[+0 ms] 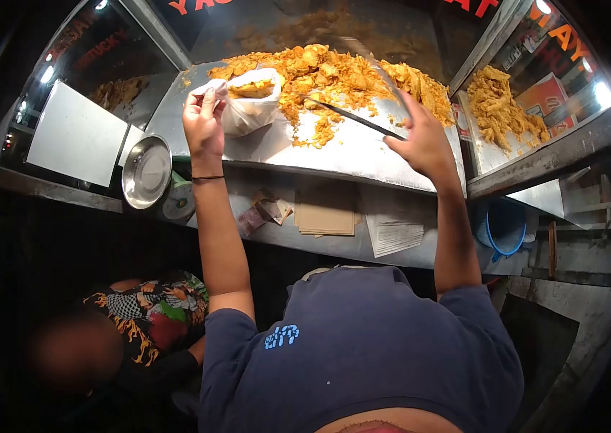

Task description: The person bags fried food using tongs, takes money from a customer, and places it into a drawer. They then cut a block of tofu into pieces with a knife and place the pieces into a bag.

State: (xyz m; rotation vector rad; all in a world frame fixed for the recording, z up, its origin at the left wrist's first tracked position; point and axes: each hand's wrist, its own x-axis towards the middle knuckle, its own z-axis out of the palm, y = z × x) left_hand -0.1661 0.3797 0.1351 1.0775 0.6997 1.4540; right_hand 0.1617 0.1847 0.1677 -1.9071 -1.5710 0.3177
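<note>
Left hand (203, 119) is pinched shut on the rim of a thin, floppy bag (251, 101) at the tabletop's (363, 155) back left, so grip the rim, while right hand (424, 141) is closed around light, stiff tongs (348, 115) reaching into crumbly fritters (334, 72).

The person is wearing a navy short-sleeved T-shirt (363, 346) that is carrying a small light-blue mark on the left chest. A thin dark band (208, 177) is circling the left wrist. Both forearms are showing bare below the sleeves.
</note>
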